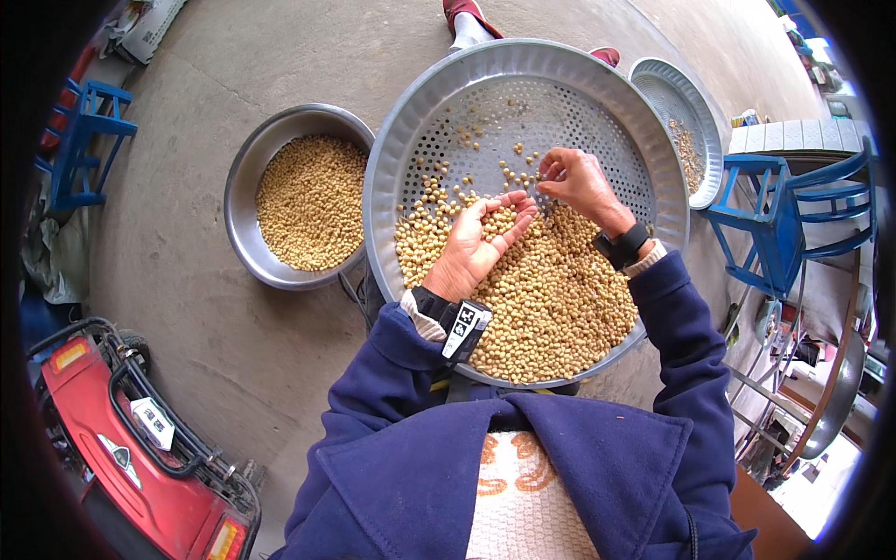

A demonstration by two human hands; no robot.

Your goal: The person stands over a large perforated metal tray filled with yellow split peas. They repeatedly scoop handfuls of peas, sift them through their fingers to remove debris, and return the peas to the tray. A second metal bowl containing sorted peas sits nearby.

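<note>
A wide round metal sieve [392, 140] with a perforated bottom lies before me, its near part covered with soybeans [560, 308]. My left hand [476, 245] is cupped palm up over the pile, with soybeans lying in the palm and against the fingers. Just right of its fingertips, my right hand [577, 185] has thumb and forefinger pinched together over the sieve; whether a small thing is between them cannot be told. Left of the sieve a deep steel basin [241, 203] holds many more soybeans [311, 203]. Each wrist bears a black strapped device.
At the upper right, a second round metal tray [710, 140] holds brownish bits. Blue wooden chairs [763, 210] stand at the right and a blue stool [87, 147] at the left. A red vehicle [133, 448] is at the lower left. Red shoes [465, 10] show beyond the sieve.
</note>
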